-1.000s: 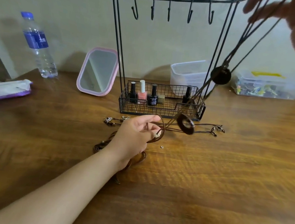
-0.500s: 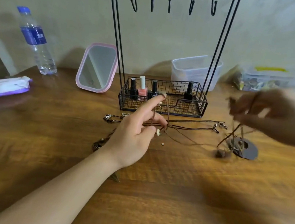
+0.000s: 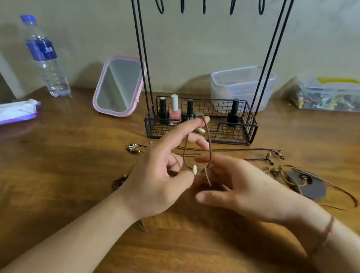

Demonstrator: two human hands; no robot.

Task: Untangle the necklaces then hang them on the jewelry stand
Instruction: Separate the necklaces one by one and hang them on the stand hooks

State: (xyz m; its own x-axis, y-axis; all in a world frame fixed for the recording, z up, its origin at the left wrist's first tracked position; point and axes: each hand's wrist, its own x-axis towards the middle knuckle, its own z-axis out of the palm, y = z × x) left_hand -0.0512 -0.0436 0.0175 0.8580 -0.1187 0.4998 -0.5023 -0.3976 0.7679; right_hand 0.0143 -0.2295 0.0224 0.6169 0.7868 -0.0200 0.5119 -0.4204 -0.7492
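At the centre of the frame, a person works over a wooden counter. The left hand holds a loop of brown cord necklace up off the wood: the cord runs over the raised index fingertip and is pinched lower down between thumb and a finger, near a pale bead. The right hand, a second ago lifted high at upper right with a disc-pendant necklace, has come down beside the left; its fingers are extended toward the cord's knot and seem just to touch it, though I cannot tell if they grip. The dark disc pendant now lies on the counter at right, its cords trailing. More cords stretch across the wood in front of the jewelry stand, whose hooks at the top of the frame hang bare. So one necklace looks set aside, and untangling is turning to the beaded cord; nothing is hung yet.
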